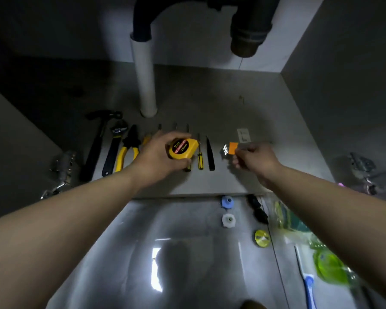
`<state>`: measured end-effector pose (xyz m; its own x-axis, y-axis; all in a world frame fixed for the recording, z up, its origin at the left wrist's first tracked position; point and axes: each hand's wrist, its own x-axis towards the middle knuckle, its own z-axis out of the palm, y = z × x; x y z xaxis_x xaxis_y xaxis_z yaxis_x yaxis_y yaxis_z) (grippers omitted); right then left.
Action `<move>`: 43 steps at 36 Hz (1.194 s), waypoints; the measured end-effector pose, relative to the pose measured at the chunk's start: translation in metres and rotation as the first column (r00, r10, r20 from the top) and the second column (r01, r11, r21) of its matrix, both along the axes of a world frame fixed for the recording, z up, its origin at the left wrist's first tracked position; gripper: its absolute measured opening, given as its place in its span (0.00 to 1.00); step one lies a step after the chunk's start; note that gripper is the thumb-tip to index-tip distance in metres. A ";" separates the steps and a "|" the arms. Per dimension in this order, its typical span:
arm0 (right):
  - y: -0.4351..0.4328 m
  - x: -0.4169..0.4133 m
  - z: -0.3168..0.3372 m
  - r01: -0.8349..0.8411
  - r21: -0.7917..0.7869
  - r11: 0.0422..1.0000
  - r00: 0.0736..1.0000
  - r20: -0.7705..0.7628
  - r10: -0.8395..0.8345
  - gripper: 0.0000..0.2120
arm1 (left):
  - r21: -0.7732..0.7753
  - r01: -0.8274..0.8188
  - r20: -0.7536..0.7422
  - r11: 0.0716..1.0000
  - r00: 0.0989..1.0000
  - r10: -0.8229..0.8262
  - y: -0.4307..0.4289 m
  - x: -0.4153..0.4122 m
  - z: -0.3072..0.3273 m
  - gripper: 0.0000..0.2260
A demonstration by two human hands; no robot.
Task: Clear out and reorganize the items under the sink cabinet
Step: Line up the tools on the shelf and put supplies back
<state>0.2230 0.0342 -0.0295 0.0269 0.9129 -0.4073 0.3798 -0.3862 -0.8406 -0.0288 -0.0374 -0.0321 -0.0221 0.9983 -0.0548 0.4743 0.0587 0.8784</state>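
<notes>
My left hand [158, 156] grips a yellow 2 m tape measure [183, 148] above a row of tools on the cabinet floor [210, 103]. My right hand [253, 159] pinches a small item with an orange tag [233, 148] and shiny metal pieces [225, 150], to the right of the row. The row, from the left, holds a black hammer [97, 143], an adjustable wrench [114, 150], yellow-handled pliers [126, 150], a yellow screwdriver [200, 158] and a black tool [210, 156]. More screwdrivers are partly hidden behind my left hand.
A white drain pipe [145, 81] stands at the back centre, with a dark trap [246, 34] overhead. Door hinges [61, 168] [363, 170] flank the opening. On the floor tiles outside lie blue [227, 201] and white [228, 220] fittings, a yellow tape roll [262, 237], green packaged items [328, 264] and a blue-handled brush [309, 286].
</notes>
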 end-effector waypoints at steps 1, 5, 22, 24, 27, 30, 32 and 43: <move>0.009 -0.006 0.000 0.028 -0.006 1.000 1.000 0.001 -0.028 0.10 | -0.010 0.000 0.006 1.000 1.000 0.000 0.002 -0.004 -0.001 0.29; 0.037 -0.023 -0.006 0.085 -0.030 0.996 0.996 0.014 -0.084 0.15 | -0.044 -0.055 0.000 0.998 0.998 0.055 0.009 -0.020 -0.002 0.33; 0.099 -0.067 -0.041 0.142 0.018 0.990 0.966 0.216 -0.143 0.13 | -0.003 -0.108 0.206 0.994 0.973 0.106 0.012 -0.038 -0.020 0.32; 0.103 -0.071 -0.043 0.140 0.010 0.990 0.960 0.244 -0.138 0.11 | 0.009 -0.132 0.208 0.991 0.970 0.127 0.011 -0.040 -0.022 0.32; 0.106 -0.070 -0.044 0.093 -0.051 0.994 0.946 0.315 -0.072 0.19 | -0.003 -0.157 0.203 0.988 0.967 0.154 0.009 -0.043 -0.023 0.32; 0.104 -0.065 -0.044 0.101 -0.028 0.995 0.954 0.287 -0.088 0.18 | -0.017 -0.173 0.202 0.985 0.964 0.173 0.009 -0.041 -0.021 0.31; 0.097 -0.063 -0.043 0.111 -0.007 0.994 0.950 0.294 -0.104 0.08 | -0.022 -0.164 0.204 0.986 0.965 0.165 0.010 -0.039 -0.021 0.30; 0.009 -0.087 0.003 -0.247 0.010 0.969 0.956 -0.163 0.245 0.09 | -0.035 -0.064 0.253 0.997 0.965 0.071 0.017 -0.023 -0.028 0.30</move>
<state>0.1364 0.0436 -0.0263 -0.2651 0.8787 -0.3970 0.3231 -0.3070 -0.8952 -0.0519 -0.0208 -0.0602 -0.0712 0.9931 -0.0932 0.2302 0.1073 0.9672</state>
